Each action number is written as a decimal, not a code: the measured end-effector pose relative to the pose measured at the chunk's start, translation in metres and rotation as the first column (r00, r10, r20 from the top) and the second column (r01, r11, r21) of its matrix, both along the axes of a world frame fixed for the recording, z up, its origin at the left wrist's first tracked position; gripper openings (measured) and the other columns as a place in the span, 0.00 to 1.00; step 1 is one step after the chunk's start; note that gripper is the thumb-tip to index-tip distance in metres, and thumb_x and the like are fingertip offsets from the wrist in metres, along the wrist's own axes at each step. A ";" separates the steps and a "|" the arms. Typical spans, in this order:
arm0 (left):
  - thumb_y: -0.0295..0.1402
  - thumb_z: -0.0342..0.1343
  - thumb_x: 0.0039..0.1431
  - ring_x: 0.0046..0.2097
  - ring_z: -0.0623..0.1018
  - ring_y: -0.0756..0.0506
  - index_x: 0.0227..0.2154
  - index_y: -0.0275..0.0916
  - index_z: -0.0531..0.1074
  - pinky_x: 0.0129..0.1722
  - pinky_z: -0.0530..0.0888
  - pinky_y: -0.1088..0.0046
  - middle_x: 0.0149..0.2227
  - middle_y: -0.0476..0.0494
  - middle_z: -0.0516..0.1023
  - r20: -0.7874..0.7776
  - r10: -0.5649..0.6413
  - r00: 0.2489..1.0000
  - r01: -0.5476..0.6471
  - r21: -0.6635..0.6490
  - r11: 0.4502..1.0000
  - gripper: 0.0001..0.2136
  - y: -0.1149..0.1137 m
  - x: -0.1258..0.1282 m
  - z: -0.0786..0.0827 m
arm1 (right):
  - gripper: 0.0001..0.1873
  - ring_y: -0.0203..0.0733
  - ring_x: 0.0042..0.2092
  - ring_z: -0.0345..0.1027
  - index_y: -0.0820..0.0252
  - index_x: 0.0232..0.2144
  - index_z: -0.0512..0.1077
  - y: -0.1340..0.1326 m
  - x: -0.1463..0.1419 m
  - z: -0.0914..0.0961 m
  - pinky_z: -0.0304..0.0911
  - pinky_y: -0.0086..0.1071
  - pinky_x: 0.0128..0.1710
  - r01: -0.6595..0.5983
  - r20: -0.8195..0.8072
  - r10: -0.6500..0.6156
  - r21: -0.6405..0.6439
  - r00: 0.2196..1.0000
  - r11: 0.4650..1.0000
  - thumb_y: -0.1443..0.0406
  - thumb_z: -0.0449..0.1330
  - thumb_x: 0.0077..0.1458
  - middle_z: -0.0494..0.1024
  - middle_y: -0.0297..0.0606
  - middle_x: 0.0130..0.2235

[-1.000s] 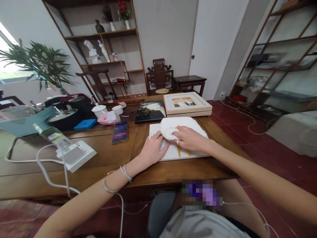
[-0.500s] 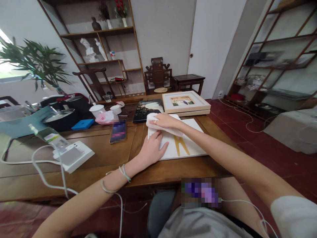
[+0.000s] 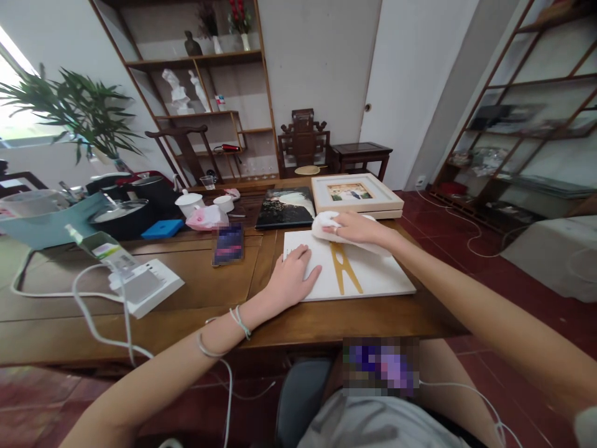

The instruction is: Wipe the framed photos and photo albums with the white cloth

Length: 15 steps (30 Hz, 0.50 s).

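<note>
A white board with a gold emblem [image 3: 368, 280] lies flat on the wooden table [image 3: 196, 280] in front of me. My left hand [image 3: 291, 280] rests flat on the board's left edge, fingers spread. My right hand [image 3: 354, 228] presses a white cloth [image 3: 326, 223] onto the board's far edge, fingers laid over it. Just beyond the cloth sit a framed photo in a pale wooden frame [image 3: 357, 196] and a dark photo print [image 3: 285, 207].
A phone [image 3: 228, 244] lies left of the board. Further left are a white box with a spray bottle [image 3: 135, 280], cables, black pots [image 3: 121, 218], white cups [image 3: 189, 202] and a pink bag [image 3: 208, 218]. Shelves, chairs and a plant stand behind the table.
My right hand has carried the cloth from the board's middle up to its far edge, then a little rightwards, baring the gold emblem. My left hand has stayed on the board's left edge.
</note>
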<state>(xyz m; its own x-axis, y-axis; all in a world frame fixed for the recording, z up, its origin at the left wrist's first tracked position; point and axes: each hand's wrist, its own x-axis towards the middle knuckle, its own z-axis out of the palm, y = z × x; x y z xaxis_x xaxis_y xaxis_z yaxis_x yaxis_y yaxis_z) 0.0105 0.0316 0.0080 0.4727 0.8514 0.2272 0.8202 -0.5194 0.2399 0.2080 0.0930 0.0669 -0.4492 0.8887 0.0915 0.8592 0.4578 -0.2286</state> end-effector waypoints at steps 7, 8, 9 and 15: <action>0.38 0.37 0.65 0.63 0.62 0.41 0.59 0.33 0.56 0.60 0.59 0.55 0.62 0.33 0.62 0.281 0.149 0.948 -0.111 -0.145 0.983 0.23 0.012 0.000 -0.001 | 0.17 0.52 0.42 0.69 0.63 0.37 0.73 -0.033 0.026 -0.032 0.58 0.39 0.42 0.008 0.047 -0.015 0.156 0.999 0.988 0.63 0.45 0.62 0.77 0.50 0.41; 0.39 0.36 0.66 0.63 0.61 0.42 0.60 0.33 0.55 0.61 0.58 0.56 0.62 0.34 0.61 0.327 0.156 0.932 -0.110 -0.155 0.982 0.23 0.014 -0.001 -0.002 | 0.16 0.52 0.44 0.68 0.64 0.38 0.74 -0.037 0.021 -0.033 0.58 0.40 0.44 -0.015 0.062 0.004 0.186 0.998 0.982 0.65 0.47 0.61 0.76 0.50 0.44; 0.40 0.35 0.66 0.64 0.60 0.43 0.60 0.33 0.54 0.62 0.57 0.58 0.63 0.35 0.59 0.365 0.163 0.916 -0.110 -0.161 0.981 0.24 0.016 -0.002 -0.003 | 0.15 0.52 0.46 0.68 0.64 0.39 0.74 -0.041 0.016 -0.034 0.58 0.41 0.46 -0.047 0.077 0.032 0.208 0.997 0.977 0.66 0.48 0.59 0.75 0.51 0.47; 0.43 0.32 0.67 0.65 0.56 0.46 0.61 0.34 0.53 0.64 0.53 0.63 0.65 0.39 0.56 0.464 0.174 0.868 -0.105 -0.171 0.980 0.26 0.021 -0.003 -0.007 | 0.12 0.51 0.59 0.58 0.64 0.36 0.76 -0.074 -0.017 -0.034 0.50 0.47 0.58 -0.369 0.117 0.351 0.223 0.929 0.902 0.73 0.55 0.51 0.69 0.55 0.55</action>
<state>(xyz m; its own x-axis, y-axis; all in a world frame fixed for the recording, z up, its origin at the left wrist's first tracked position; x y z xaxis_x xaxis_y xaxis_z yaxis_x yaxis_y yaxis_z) 0.0077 0.0522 0.0007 0.2111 0.9389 0.2717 0.6505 -0.3424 0.6779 0.1912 0.0193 0.0329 -0.7479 0.6212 0.2342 0.6353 0.7720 -0.0189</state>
